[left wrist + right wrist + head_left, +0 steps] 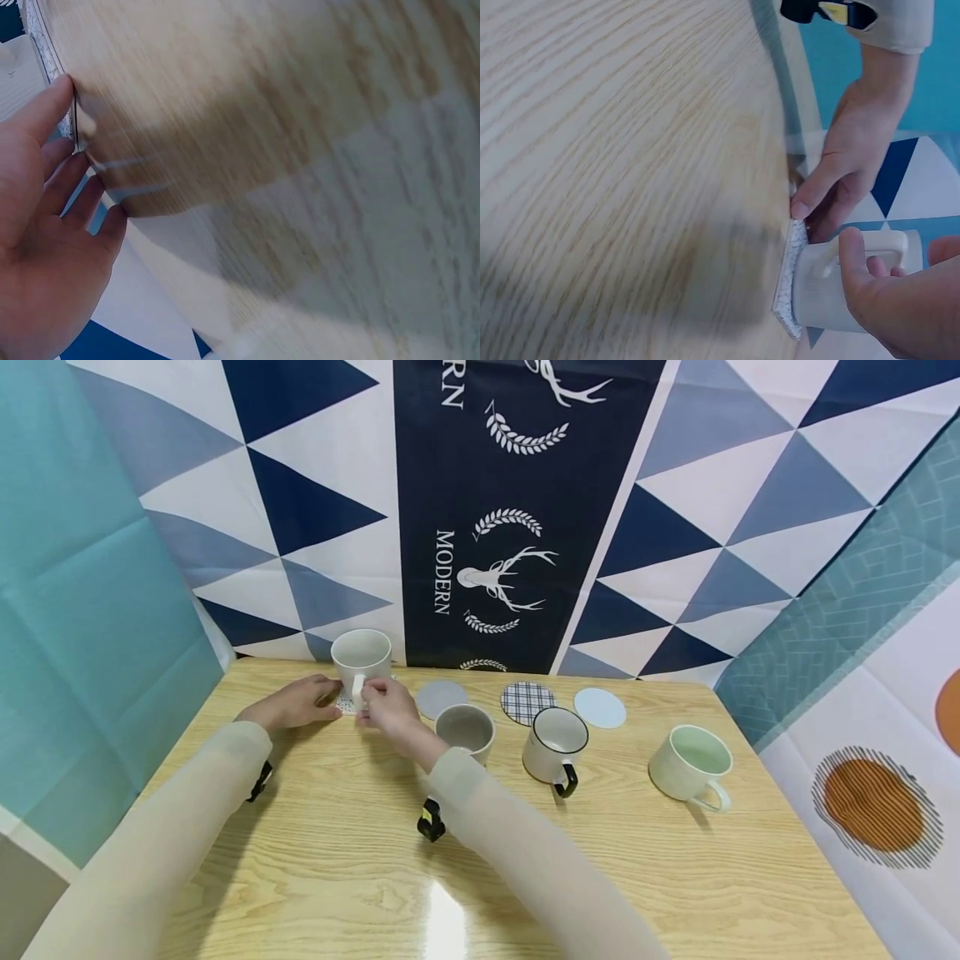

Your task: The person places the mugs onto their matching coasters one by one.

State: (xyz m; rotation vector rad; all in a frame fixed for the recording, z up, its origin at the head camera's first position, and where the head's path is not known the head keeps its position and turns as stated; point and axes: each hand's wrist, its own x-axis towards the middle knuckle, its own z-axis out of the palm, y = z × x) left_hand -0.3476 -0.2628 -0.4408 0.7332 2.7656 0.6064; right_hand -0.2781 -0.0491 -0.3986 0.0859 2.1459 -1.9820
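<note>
My right hand [390, 708] holds a white mug [362, 652] by its handle at the back left of the table. The mug stands upright over a speckled coaster [345, 703], overlapping it in the head view. In the right wrist view the mug's base [801, 289] is right at the coaster [787, 289], and the fingers and thumb are around the handle. My left hand [303, 702] rests on the wood left of the mug, its fingers fairly straight and spread. Its thumb tip [64, 86] is at the coaster's edge.
A grey coaster [441, 697], a plaid one [527, 703] and a pale one [600, 708] lie along the back. Before them stand a grey-white mug [467, 727], partly behind my right arm, a black-rimmed mug [551, 760] and a pale green mug [678, 772]. Patterned cloth [330, 527] hangs behind the table.
</note>
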